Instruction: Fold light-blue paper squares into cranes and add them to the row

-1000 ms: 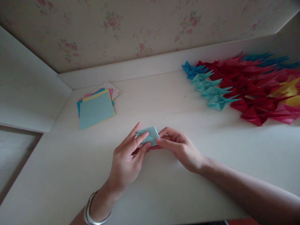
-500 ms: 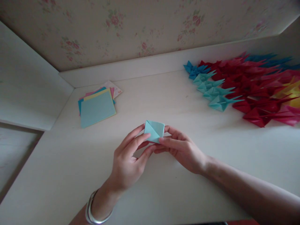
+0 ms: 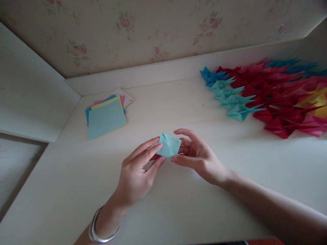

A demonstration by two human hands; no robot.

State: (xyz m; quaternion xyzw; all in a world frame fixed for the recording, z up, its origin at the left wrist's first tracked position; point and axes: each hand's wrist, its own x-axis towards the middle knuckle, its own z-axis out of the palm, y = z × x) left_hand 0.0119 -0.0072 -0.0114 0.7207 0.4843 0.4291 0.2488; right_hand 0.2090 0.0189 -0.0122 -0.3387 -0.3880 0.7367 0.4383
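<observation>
A small folded square of light turquoise origami paper (image 3: 169, 145) is held up over the white desk, with a diagonal crease line across its face. My left hand (image 3: 139, 170) grips its left edge, fingers on the front and thumb at the lower corner. At the lower right corner, the thumb of my right hand (image 3: 199, 157) touches the paper. The right index finger is lifted off the top edge, and the other right fingers sit behind the paper, partly hidden. A silver bangle (image 3: 93, 228) circles my left wrist.
To the left lies a stack of coloured paper sheets (image 3: 107, 117), light blue on top. On the right stand several rows of folded paper cranes in turquoise (image 3: 238, 110), red (image 3: 281, 124), blue (image 3: 213, 76), pink and yellow. A flower-patterned wall (image 3: 158, 30) rises behind the white desk (image 3: 163, 211).
The folded paper has turned slightly clockwise, and its diagonal flap edge looks a little raised. My right index finger has lifted away from its edge. The left thumb has drawn back left.
</observation>
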